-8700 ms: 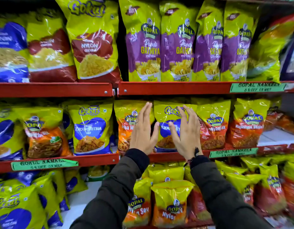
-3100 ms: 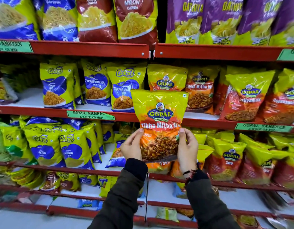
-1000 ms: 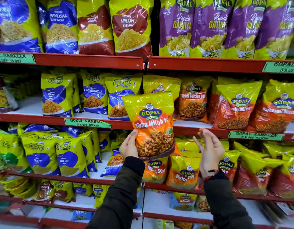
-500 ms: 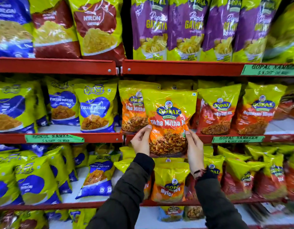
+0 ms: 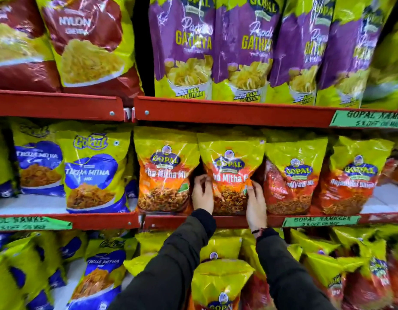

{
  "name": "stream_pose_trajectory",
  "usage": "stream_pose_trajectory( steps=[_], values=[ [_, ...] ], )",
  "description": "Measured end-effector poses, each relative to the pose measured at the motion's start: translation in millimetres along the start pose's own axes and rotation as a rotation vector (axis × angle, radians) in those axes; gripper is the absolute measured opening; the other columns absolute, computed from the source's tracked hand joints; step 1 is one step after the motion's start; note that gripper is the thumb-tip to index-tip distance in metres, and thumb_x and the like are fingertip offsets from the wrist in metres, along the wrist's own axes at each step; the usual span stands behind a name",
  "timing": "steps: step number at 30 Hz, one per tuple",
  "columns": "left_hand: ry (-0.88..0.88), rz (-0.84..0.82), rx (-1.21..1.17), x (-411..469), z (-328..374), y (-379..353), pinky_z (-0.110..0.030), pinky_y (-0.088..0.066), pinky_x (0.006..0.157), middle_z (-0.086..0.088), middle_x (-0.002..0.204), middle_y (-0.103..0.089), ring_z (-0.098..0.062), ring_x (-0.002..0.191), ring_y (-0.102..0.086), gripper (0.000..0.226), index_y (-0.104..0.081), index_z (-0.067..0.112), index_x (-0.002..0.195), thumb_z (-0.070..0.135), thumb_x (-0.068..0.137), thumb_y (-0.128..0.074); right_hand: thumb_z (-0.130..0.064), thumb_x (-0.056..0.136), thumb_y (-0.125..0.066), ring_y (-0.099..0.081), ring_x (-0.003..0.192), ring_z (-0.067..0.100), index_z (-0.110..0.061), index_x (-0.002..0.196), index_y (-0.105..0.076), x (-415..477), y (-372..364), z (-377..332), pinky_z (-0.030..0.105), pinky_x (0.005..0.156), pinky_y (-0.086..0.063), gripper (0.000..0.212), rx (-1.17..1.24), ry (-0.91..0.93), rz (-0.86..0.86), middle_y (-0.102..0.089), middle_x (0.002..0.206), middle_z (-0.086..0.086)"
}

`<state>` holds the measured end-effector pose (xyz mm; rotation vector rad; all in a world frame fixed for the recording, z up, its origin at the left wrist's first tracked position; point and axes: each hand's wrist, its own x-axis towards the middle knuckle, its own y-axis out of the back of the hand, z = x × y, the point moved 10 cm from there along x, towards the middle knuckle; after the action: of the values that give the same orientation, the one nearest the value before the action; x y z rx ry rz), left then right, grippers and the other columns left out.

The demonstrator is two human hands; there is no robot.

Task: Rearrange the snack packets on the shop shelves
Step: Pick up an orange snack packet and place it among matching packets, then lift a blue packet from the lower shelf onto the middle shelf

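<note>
Both hands gripping a Tikha Mitha packet, seemingly wedged between neighbouring packets.

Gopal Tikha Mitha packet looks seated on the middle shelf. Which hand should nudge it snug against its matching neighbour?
Right hand, probably. It holds the packet's right edge, so it can push leftward toward the matching packet; the left hand sits in that gap.

Top shelf: two maroon Nylon packets and four purple Gathiya packets. Middle shelf: two blue Gokul Tikha Mitha packets in plain sight, two orange Gopal Tikha Mitha packets and two red Gopal packets. Three green price labels show; the blurred bottom-shelf packets cannot be counted.
</note>
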<state>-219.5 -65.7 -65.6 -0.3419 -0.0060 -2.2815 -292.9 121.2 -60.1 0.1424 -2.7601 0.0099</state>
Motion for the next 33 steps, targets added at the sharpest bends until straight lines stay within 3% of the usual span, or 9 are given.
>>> stream_pose_trajectory(
  steps=[4, 7, 9, 15, 20, 26, 28, 31, 33],
  values=[
    [-0.076, -0.029, 0.119, -7, 4, 2, -0.027, -0.04, 0.079, 0.0, 0.105, -0.06, -0.016, 0.088, -0.059, 0.027, -0.049, 0.014, 0.123, 0.026, 0.1, -0.04, -0.025, 0.103, -0.034, -0.049, 0.125, 0.021, -0.016, 0.139, -0.046, -2, -3, 4, 0.025, 0.095, -0.032, 0.038, -0.115, 0.004, 0.018, -0.055, 0.135, 0.006],
    [-0.189, -0.1, 0.18, -29, 12, 7, -0.026, -0.039, 0.103, 0.004, 0.139, -0.048, -0.009, 0.124, -0.049, 0.04, -0.035, 0.024, 0.138, 0.032, 0.099, -0.041, -0.023, 0.101, -0.039, -0.043, 0.133, 0.018, -0.012, 0.14, -0.044, -20, 11, -8, 0.028, 0.107, -0.033, 0.04, -0.125, 0.1, 0.186, -0.049, 0.143, 0.008],
    [-0.313, -0.105, 0.248, -54, 22, 22, -0.023, -0.032, 0.111, 0.01, 0.148, -0.037, -0.003, 0.136, -0.037, 0.044, -0.03, 0.029, 0.141, 0.033, 0.099, -0.042, -0.02, 0.1, -0.042, -0.042, 0.133, 0.014, -0.01, 0.139, -0.045, -49, 13, -27, 0.032, 0.112, -0.034, 0.04, -0.136, 0.251, 0.27, -0.049, 0.142, 0.008],
    [-0.46, -0.106, 0.592, -124, 17, 103, -0.032, -0.023, 0.12, 0.011, 0.154, -0.033, -0.005, 0.147, -0.018, 0.043, -0.034, 0.029, 0.141, 0.03, 0.099, -0.04, -0.031, 0.1, -0.04, -0.011, 0.152, 0.017, -0.02, 0.145, -0.036, -154, -56, -24, 0.041, 0.124, -0.004, 0.046, -0.488, 0.371, -0.041, -0.029, 0.158, -0.003],
    [-0.369, -0.069, 0.855, -150, -16, 201, -0.042, -0.013, 0.124, 0.012, 0.157, -0.027, -0.006, 0.15, -0.007, 0.045, -0.03, 0.03, 0.144, 0.032, 0.099, -0.037, -0.031, 0.102, -0.038, -0.003, 0.153, 0.017, -0.02, 0.148, -0.03, -234, -120, -8, 0.046, 0.124, -0.004, 0.048, -0.589, 0.385, -0.294, -0.019, 0.162, -0.003],
    [-0.195, -0.013, 0.986, -163, -66, 319, -0.042, -0.019, 0.121, 0.008, 0.156, -0.031, -0.013, 0.15, -0.014, 0.048, -0.033, 0.028, 0.143, 0.033, 0.096, -0.04, -0.029, 0.098, -0.038, -0.01, 0.152, 0.021, -0.018, 0.146, -0.035, -312, -219, 21, 0.047, 0.124, -0.006, 0.049, -0.607, 0.406, -0.574, -0.025, 0.16, 0.0],
    [-0.136, 0.011, 1.024, -157, -84, 353, -0.042, -0.022, 0.121, 0.004, 0.154, -0.034, -0.017, 0.148, -0.021, 0.049, -0.034, 0.026, 0.143, 0.031, 0.094, -0.041, -0.028, 0.098, -0.036, -0.012, 0.152, 0.02, -0.017, 0.146, -0.035, -332, -252, 37, 0.042, 0.124, -0.008, 0.05, -0.593, 0.383, -0.657, -0.027, 0.159, 0.0],
    [-0.03, 0.006, 1.062, -136, -116, 393, -0.041, -0.022, 0.121, -0.001, 0.153, -0.037, -0.022, 0.147, -0.025, 0.05, -0.036, 0.021, 0.142, 0.031, 0.094, -0.039, -0.027, 0.098, -0.036, -0.016, 0.15, 0.013, -0.016, 0.147, -0.033, -351, -296, 58, 0.015, 0.119, -0.009, 0.051, -0.527, 0.329, -0.754, -0.026, 0.158, -0.003],
    [0.067, -0.039, 1.033, -116, -149, 415, -0.036, -0.021, 0.121, -0.003, 0.152, -0.037, -0.023, 0.146, -0.026, 0.052, -0.036, 0.019, 0.142, 0.035, 0.092, -0.035, -0.034, 0.099, -0.033, -0.021, 0.147, 0.012, -0.016, 0.149, -0.03, -357, -324, 82, 0.011, 0.116, -0.012, 0.053, -0.486, 0.214, -0.807, -0.028, 0.156, -0.003]
  ],
)
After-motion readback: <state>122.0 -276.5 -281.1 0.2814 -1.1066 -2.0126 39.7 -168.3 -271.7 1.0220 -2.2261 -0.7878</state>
